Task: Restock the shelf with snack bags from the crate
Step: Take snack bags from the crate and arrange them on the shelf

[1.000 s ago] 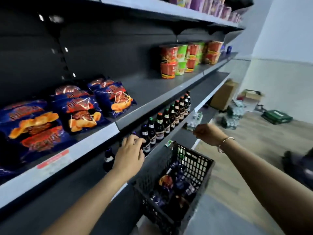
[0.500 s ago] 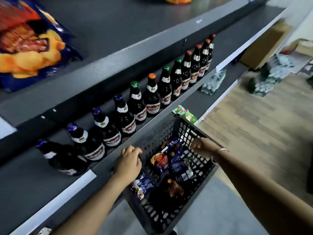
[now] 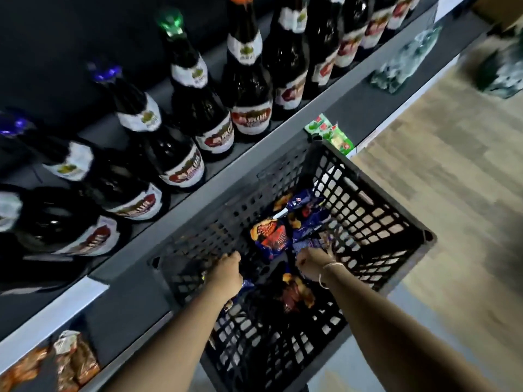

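Observation:
A black plastic crate (image 3: 385,199) stands against the lower shelf edge (image 3: 133,281). Inside lie several blue and orange snack bags: one (image 3: 268,236) in the middle, one (image 3: 297,295) nearer to me, more toward the far wall (image 3: 302,205). Both my hands are down inside the crate. My left hand (image 3: 226,271) hangs by the left wall, above a blue bag corner (image 3: 246,284), with its fingers hidden. My right hand (image 3: 310,264), a bangle on its wrist, is curled over the blue bags in the middle. Its fingers are blurred, so any grip is unclear.
A row of dark bottles (image 3: 249,89) fills the shelf above the crate. Green packets (image 3: 331,134) lie on the lower shelf behind the crate, brown snack packs (image 3: 73,360) at the bottom left. Plastic-wrapped packs (image 3: 404,63) sit further along. Wooden floor (image 3: 452,179) lies to the right.
My view has dropped from the snack shelf to the crate. Both hands went from the crate's rim down into it, onto the bags.

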Action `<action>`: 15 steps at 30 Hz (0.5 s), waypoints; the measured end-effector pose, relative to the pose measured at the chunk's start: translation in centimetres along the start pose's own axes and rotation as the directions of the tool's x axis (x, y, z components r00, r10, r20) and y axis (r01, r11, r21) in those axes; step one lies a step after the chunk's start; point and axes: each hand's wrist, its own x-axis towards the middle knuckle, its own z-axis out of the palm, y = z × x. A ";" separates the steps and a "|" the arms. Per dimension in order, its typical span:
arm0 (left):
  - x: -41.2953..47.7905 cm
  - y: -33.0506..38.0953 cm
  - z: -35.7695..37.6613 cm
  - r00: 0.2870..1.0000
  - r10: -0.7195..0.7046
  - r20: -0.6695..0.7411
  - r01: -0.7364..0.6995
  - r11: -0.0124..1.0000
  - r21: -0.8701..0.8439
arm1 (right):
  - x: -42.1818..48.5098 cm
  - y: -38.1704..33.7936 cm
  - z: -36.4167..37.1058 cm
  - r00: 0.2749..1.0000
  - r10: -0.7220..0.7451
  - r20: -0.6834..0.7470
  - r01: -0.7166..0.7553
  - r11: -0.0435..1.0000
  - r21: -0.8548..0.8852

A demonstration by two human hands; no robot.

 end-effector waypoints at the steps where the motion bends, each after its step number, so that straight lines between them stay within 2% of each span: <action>1: 1.0 -0.1 0.8 1.000 -0.002 0.004 0.002 1.000 0.010 | 0.7 -0.4 0.9 1.000 -0.016 0.025 0.017 0.999 -0.044; 2: 1.9 -0.3 1.5 1.000 -0.007 0.008 0.007 1.000 0.030 | 1.2 -0.6 1.7 0.997 -0.036 0.066 0.039 0.998 -0.050; 4: 3.5 -0.8 3.1 0.999 -0.029 0.017 0.028 0.997 0.078 | 2.2 -1.6 2.9 0.993 0.012 0.119 -0.023 0.996 0.086; 6: 4.6 -1.3 4.8 0.998 -0.063 0.024 0.060 0.989 0.135 | 3.4 -1.8 4.3 0.988 -0.015 0.155 -0.001 0.995 0.102; 9: 5.5 -1.8 7.1 0.996 -0.087 0.009 0.083 0.965 0.248 | 4.5 -2.5 6.1 0.980 -0.111 0.168 0.109 0.994 0.020; 12: 6.3 -1.9 8.6 0.993 -0.117 0.027 0.104 0.947 0.303 | 5.3 -3.5 6.8 0.948 -0.267 0.175 0.291 0.947 -0.133; 15: 7.2 -1.8 9.5 0.984 -0.165 0.070 0.134 0.935 0.327 | 6.0 -4.6 6.7 0.930 -0.282 0.238 0.336 0.913 -0.231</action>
